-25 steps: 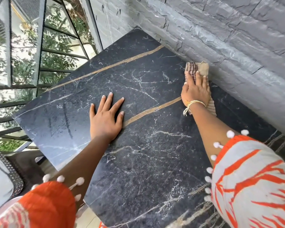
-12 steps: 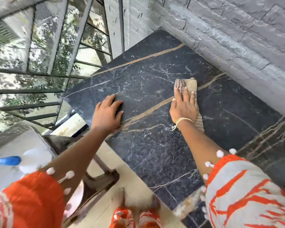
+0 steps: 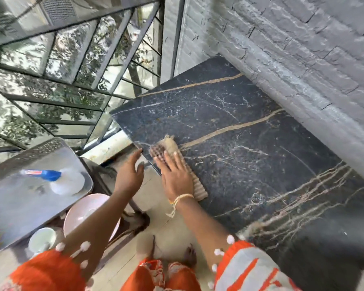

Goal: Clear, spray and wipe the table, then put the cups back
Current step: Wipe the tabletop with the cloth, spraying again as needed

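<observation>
Step in hand: I am wiping the worktop [image 3: 250, 164], the dark veined slab filling the right half of the frame.
Right hand: my right hand [image 3: 177, 177] is pressing flat on the cloth [image 3: 170, 144], fingers straight, not curled round it.
Left hand: my left hand [image 3: 129, 175] is hanging open in the air just beside the worktop's left edge and holding nothing. I cannot tell whether a fingertip is touching the edge.
Cloth: it is lying at the left edge of the worktop, centre of the frame, sticking out above my fingertips and below my wrist.
Spray bottle: the spray bottle [image 3: 57, 179] is lying on its side on the grey tray [image 3: 13, 206] at the left, well apart from the worktop. It is blurred.
Cups: one white cup [image 3: 43, 238] is sitting at the lower left, near a pink dish [image 3: 82, 213]. I am seeing no other cups.
Done, as judged: clearing is looking finished, since nothing but the cloth is lying on the visible worktop. Spraying is probably finished too, with the bottle set aside.
Left, as judged: I am finishing the wipe, then the cups are going back.
</observation>
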`<state>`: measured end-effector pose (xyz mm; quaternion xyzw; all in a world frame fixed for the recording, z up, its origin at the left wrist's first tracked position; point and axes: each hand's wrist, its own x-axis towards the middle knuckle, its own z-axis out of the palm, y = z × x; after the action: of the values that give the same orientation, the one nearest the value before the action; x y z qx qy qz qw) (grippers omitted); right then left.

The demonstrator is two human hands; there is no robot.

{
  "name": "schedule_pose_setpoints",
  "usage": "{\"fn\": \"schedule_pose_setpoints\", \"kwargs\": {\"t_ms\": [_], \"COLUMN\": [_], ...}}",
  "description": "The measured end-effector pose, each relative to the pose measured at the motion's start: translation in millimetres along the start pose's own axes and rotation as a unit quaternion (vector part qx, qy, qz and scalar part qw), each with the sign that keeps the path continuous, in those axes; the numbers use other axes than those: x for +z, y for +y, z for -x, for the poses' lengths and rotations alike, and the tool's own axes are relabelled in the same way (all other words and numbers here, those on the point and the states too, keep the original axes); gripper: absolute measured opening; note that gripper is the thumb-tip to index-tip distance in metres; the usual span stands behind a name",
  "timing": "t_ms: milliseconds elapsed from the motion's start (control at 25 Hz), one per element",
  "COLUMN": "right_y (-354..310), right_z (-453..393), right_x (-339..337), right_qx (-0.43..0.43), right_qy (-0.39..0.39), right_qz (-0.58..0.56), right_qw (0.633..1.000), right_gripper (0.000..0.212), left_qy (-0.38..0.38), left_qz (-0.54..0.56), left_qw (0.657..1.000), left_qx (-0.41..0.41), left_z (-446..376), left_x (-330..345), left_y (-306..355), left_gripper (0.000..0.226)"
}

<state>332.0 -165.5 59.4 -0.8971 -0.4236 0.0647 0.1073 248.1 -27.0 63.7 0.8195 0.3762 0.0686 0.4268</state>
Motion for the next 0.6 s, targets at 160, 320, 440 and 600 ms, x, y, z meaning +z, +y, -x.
{"fn": "schedule_pose_setpoints", "kwargs": {"t_ms": [160,320,440,600], "right_y": [-23,-31,-34,-53], "right_z": [21,0,-22,-18], "right_x": [-1,-23,-37,-32], "right_qx": [-0.041,0.148,0.237,0.354], "right_qy": [0.057,-0.057,-0.143,-0.17], "right_qz": [-0.094,-0.451,-0.688,-0.741], "right_qw": [0.993,0.878,0.67,0.544], "right_gripper": [0.047,0.042,0.039,0.026], "left_qy": [-0.048,-0.113,-0.176,-0.228], "left_qz": [0.292,0.35,0.384,0.467], "left_qw": [0.934,0.893,0.855,0.79], "left_qx": [-0.199,-0.258,-0.3,-0.324], "left_z": [10,26,32,42], "left_x": [-5,-19,-27,-34], "left_y": [21,21,15,2], "left_gripper": [0.039,0.022,0.033,0.044]}}
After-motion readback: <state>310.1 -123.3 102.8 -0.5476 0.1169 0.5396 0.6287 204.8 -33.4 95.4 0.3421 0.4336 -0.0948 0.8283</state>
